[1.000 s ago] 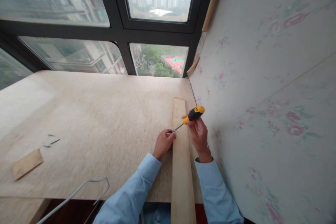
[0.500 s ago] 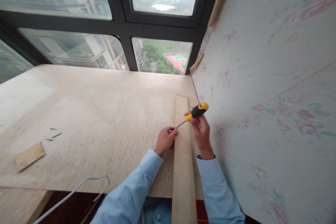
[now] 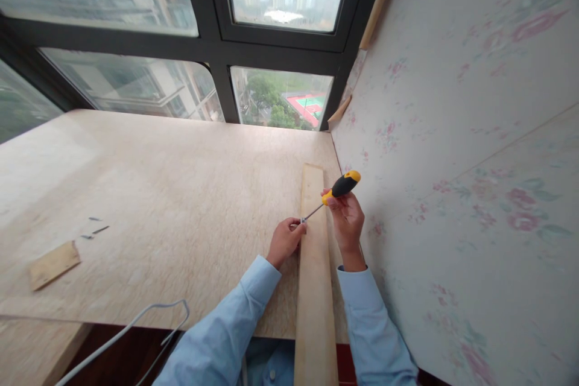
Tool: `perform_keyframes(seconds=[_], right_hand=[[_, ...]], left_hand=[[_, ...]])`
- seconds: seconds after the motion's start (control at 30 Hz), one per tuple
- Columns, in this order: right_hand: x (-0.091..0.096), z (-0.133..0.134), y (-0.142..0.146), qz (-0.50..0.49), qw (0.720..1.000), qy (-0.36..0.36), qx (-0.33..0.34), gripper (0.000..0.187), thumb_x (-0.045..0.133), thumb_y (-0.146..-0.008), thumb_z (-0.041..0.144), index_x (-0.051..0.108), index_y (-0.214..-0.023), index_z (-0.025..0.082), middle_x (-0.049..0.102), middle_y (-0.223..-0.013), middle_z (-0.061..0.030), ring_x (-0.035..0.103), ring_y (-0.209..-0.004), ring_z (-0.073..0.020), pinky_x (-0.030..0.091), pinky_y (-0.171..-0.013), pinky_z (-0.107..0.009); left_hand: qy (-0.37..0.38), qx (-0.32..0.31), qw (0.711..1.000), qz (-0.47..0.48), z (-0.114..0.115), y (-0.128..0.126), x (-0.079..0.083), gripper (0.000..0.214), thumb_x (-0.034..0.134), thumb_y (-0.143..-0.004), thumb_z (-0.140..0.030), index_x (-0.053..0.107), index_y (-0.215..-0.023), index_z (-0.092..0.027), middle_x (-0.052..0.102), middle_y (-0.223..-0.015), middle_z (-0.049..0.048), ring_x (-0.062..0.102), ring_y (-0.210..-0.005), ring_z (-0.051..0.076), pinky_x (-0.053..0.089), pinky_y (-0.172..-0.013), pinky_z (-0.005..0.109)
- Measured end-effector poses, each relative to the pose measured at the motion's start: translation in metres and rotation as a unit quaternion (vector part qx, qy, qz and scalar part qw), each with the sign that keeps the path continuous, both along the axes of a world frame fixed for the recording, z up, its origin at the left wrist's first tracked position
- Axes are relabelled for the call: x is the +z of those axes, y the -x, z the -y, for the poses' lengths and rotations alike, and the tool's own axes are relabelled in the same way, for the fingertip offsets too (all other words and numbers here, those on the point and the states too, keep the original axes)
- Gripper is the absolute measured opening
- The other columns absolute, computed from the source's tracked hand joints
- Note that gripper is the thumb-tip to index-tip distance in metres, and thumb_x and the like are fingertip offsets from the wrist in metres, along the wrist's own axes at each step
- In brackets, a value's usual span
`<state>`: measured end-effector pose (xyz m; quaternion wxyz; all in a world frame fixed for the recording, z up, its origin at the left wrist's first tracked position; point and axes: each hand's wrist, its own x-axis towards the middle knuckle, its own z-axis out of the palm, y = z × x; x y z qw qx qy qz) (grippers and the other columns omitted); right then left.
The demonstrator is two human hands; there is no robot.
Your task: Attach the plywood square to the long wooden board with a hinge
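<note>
A long pale wooden plank [image 3: 313,289] lies on the tabletop [image 3: 158,205], running away from me along the right wall. My right hand [image 3: 347,222] grips a yellow and black screwdriver [image 3: 337,189] whose tip points down at the plank's left edge. My left hand [image 3: 284,241] is curled shut at that same edge, pinching something small and metallic that I cannot make out, right at the screwdriver's tip. Both arms wear light blue sleeves.
A small wooden offcut [image 3: 54,263] and a few loose screws [image 3: 94,228] lie at the table's left. A white wire hanger [image 3: 136,329] sticks out below the front edge. Flowered wallpaper [image 3: 452,163] closes the right side; dark-framed windows [image 3: 271,48] stand behind.
The screwdriver's handle has risen a little and tilted further up to the right. My left hand has stayed at the plank's edge. The view has shifted slightly.
</note>
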<state>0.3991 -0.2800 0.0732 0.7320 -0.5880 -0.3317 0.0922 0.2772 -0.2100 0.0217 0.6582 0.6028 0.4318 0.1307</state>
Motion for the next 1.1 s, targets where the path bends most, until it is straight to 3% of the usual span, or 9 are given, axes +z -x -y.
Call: perform_keyframes(seconds=[0.27,0.4,0.57,0.67,0.77,0.83,0.93,1.0,1.1], right_hand=[[-0.005,-0.010,0.004,-0.015,0.998,-0.041,-0.038,0.043,0.083,-0.071,0.036,0.056,-0.101,0.021,0.068,-0.092,-0.0031,0.067,-0.084,-0.0187,0.055,-0.081,-0.037],[-0.006,-0.009,0.002,0.038,0.998,-0.001,-0.058,0.044,0.083,-0.069,0.045,0.057,-0.095,0.022,0.063,-0.087,-0.0006,0.063,-0.082,-0.0181,0.054,-0.082,-0.036],[0.000,0.004,0.001,0.057,0.994,0.048,0.077,0.050,0.053,-0.092,0.057,0.052,-0.131,0.025,0.062,-0.129,-0.0112,0.063,-0.108,-0.0226,0.049,-0.098,-0.043],[0.009,0.014,0.001,0.012,0.984,0.052,0.173,0.059,0.053,-0.093,0.052,0.038,-0.146,0.029,0.051,-0.147,-0.0115,0.057,-0.124,-0.0243,0.047,-0.104,-0.046],[0.016,0.020,0.001,-0.005,0.977,0.054,0.206,0.060,0.059,-0.092,0.046,0.039,-0.146,0.029,0.054,-0.145,-0.0109,0.054,-0.130,-0.0255,0.044,-0.107,-0.049],[0.018,0.019,0.001,0.006,0.982,0.062,0.180,0.053,0.062,-0.091,0.044,0.048,-0.139,0.027,0.063,-0.134,-0.0107,0.061,-0.121,-0.0260,0.048,-0.103,-0.048],[0.016,0.013,0.000,0.081,0.991,0.105,0.022,0.041,0.072,-0.080,0.050,0.067,-0.110,0.022,0.075,-0.103,-0.0080,0.069,-0.095,-0.0259,0.054,-0.090,-0.044],[0.013,0.010,-0.001,0.145,0.978,0.128,-0.073,0.042,0.077,-0.072,0.056,0.070,-0.094,0.021,0.074,-0.088,-0.0070,0.068,-0.085,-0.0257,0.055,-0.084,-0.042],[0.011,0.010,-0.003,0.169,0.976,0.121,-0.059,0.044,0.068,-0.079,0.060,0.069,-0.101,0.021,0.071,-0.096,-0.0089,0.066,-0.089,-0.0251,0.054,-0.085,-0.041]], left_hand=[[-0.019,-0.004,1.000,-0.003,-0.002,0.000,-0.005,0.029,0.062,-0.083,-0.035,0.068,-0.102,-0.014,0.071,-0.082,0.0074,0.062,-0.059,0.013,0.044,-0.047,0.020],[-0.025,-0.006,1.000,-0.004,-0.002,0.000,-0.005,0.027,0.061,-0.083,-0.033,0.068,-0.101,-0.013,0.070,-0.082,0.0074,0.062,-0.060,0.014,0.043,-0.046,0.019],[-0.026,-0.005,1.000,-0.008,-0.001,0.000,-0.003,0.029,0.060,-0.084,-0.033,0.067,-0.103,-0.013,0.070,-0.080,0.0064,0.061,-0.057,0.013,0.042,-0.046,0.020],[-0.026,-0.004,1.000,-0.010,0.000,0.000,-0.003,0.029,0.059,-0.084,-0.033,0.067,-0.104,-0.013,0.070,-0.077,0.0059,0.060,-0.054,0.013,0.041,-0.045,0.020],[-0.031,-0.002,0.999,-0.012,-0.001,-0.001,-0.004,0.030,0.060,-0.084,-0.034,0.068,-0.103,-0.013,0.069,-0.075,0.0052,0.059,-0.054,0.012,0.040,-0.046,0.020],[-0.035,-0.004,0.999,-0.011,-0.001,-0.001,-0.005,0.029,0.060,-0.083,-0.034,0.068,-0.102,-0.013,0.069,-0.074,0.0052,0.059,-0.054,0.012,0.040,-0.046,0.020],[-0.033,-0.004,0.999,-0.003,-0.001,0.000,-0.005,0.026,0.060,-0.083,-0.032,0.068,-0.100,-0.014,0.069,-0.076,0.0057,0.059,-0.055,0.012,0.040,-0.046,0.019],[-0.026,-0.005,1.000,0.001,-0.001,0.000,-0.004,0.026,0.060,-0.083,-0.031,0.067,-0.100,-0.014,0.069,-0.078,0.0054,0.058,-0.054,0.012,0.040,-0.046,0.019],[-0.017,-0.005,1.000,0.002,-0.001,0.000,-0.003,0.027,0.059,-0.083,-0.032,0.067,-0.102,-0.015,0.068,-0.077,0.0048,0.057,-0.053,0.012,0.040,-0.044,0.019]])
